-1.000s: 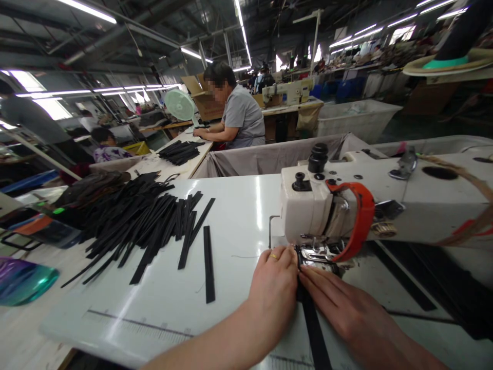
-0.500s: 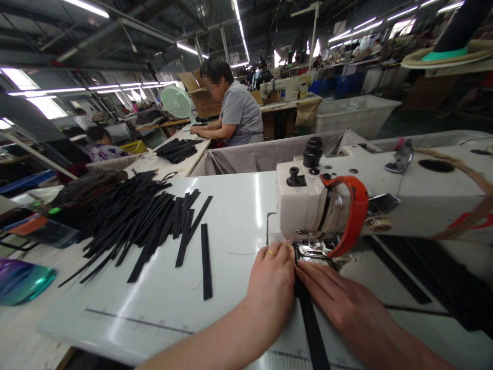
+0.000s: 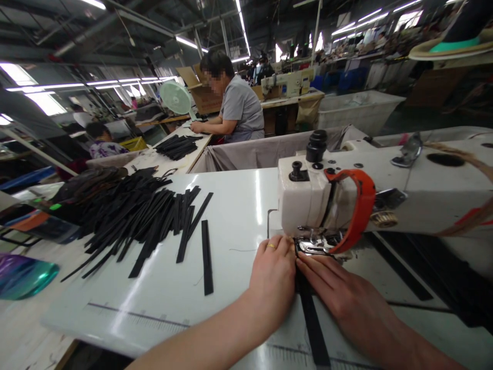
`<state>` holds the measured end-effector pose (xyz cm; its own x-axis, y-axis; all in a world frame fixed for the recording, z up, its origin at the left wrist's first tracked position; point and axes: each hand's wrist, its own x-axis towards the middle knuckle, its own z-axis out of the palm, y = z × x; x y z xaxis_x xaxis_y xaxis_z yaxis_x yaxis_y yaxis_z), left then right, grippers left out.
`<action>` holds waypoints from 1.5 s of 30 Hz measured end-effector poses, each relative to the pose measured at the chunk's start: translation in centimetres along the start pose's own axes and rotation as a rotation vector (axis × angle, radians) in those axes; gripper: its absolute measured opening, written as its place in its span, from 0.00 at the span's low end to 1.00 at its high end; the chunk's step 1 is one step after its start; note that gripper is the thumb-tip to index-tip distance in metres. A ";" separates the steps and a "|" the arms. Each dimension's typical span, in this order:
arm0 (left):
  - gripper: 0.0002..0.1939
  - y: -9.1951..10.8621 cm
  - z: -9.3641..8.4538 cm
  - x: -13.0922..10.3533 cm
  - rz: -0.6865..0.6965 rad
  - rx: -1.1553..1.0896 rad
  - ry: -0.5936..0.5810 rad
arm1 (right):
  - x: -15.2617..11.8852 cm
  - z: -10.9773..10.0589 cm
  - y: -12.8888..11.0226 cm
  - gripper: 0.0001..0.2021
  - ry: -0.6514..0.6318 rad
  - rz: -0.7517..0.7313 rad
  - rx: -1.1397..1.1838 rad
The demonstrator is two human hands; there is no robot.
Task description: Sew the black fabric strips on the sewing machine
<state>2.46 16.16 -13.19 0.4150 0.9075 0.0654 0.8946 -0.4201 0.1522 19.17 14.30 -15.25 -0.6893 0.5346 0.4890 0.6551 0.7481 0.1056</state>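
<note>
A black strap (image 3: pixel 311 324) lies on the white table (image 3: pixel 239 216), running from the near edge up under the presser foot (image 3: pixel 316 246) of a white sewing machine (image 3: pixel 385 195). My left hand (image 3: pixel 272 280), with a ring, rests fingers down on the strap's left side, right at the foot. My right hand (image 3: pixel 339 293) lies flat on the strap's right side, fingertips touching the foot. Both hands press the strap between them.
A heap of black strips (image 3: pixel 142 216) covers the table's left half, with a single strip (image 3: pixel 207 257) lying apart. A teal bag (image 3: pixel 23 277) sits at far left. A seated person (image 3: pixel 239 108) works at the table behind, beyond a grey cloth bin (image 3: pixel 262 151).
Both hands stay pressed on the strap at the presser foot. The view has shifted slightly; little else differs.
</note>
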 end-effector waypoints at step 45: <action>0.09 -2.3 -0.7 -1.1 0.026 -0.492 0.134 | 0.1 -1.0 2.0 0.14 -0.013 -0.021 0.333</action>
<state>-0.15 16.16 -12.92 0.3823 0.9030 0.1959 0.6872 -0.4196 0.5931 20.79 15.45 -14.11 -0.7067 0.5214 0.4782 0.5054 0.8451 -0.1744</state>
